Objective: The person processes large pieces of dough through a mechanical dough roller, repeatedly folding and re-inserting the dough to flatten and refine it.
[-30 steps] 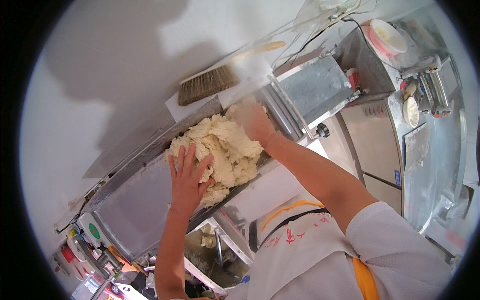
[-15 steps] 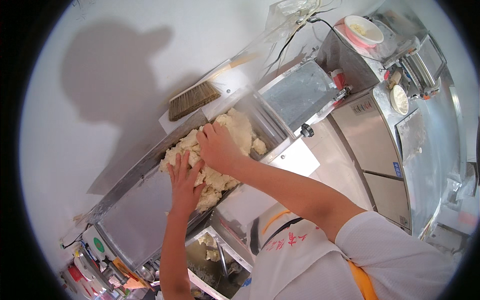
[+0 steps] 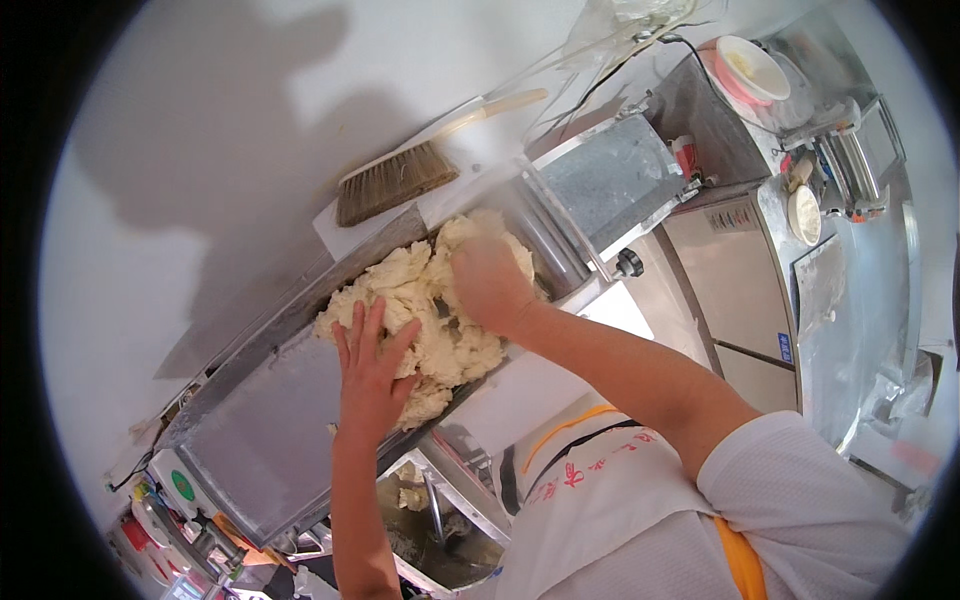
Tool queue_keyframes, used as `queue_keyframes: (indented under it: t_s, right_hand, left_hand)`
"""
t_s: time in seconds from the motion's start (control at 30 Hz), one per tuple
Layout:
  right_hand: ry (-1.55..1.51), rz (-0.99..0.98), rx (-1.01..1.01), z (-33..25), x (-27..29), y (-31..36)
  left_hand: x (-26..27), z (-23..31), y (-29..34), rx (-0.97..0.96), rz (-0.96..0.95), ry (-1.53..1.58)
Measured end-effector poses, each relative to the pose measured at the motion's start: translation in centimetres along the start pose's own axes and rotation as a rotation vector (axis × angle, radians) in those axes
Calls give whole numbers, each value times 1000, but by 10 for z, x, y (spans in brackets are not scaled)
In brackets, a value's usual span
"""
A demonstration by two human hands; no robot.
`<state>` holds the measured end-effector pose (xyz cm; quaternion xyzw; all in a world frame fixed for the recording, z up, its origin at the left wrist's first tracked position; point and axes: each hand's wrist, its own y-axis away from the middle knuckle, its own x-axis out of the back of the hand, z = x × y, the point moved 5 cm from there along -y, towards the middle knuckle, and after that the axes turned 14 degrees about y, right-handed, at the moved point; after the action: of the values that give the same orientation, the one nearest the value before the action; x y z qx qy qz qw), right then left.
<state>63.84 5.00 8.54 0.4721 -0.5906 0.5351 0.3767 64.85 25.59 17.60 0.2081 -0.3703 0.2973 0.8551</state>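
Observation:
A large, lumpy mass of pale dough [image 3: 395, 283] lies in a metal trough in front of me. My left hand [image 3: 372, 372] rests flat on its left part, fingers spread. On its right part, my right hand [image 3: 487, 285] is blurred by motion, its fingers curled into a lump of the dough and partly hidden. A gap shows between that lump and the rest of the mass. Clear panels and a metal roller [image 3: 545, 235] stand just right of the dough.
A bristle brush [image 3: 395, 185] lies on a white ledge behind the trough. Nearer me is a mixer bowl [image 3: 415, 535] with dough scraps and a metal arm. A black knob [image 3: 628, 263] sticks out at the right. Beyond stand a steel cabinet [image 3: 735, 270] and a white bowl [image 3: 803, 215].
My right hand has moved right, dragging dough toward the roller and opening a gap in the mass. My left hand stays on the dough. The view has shifted slightly.

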Motion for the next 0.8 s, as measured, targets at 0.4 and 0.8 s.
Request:
queue_keyframes:
  t_s: [0.4,0.8]
  right_hand:
    - [-81,23,-74,25,-32,-6]
    - [-554,181,-323,51,68,2]
  left_hand:
    - [-21,-26,6,655,817,413]
    - [-33,-24,-9,643,727,474]
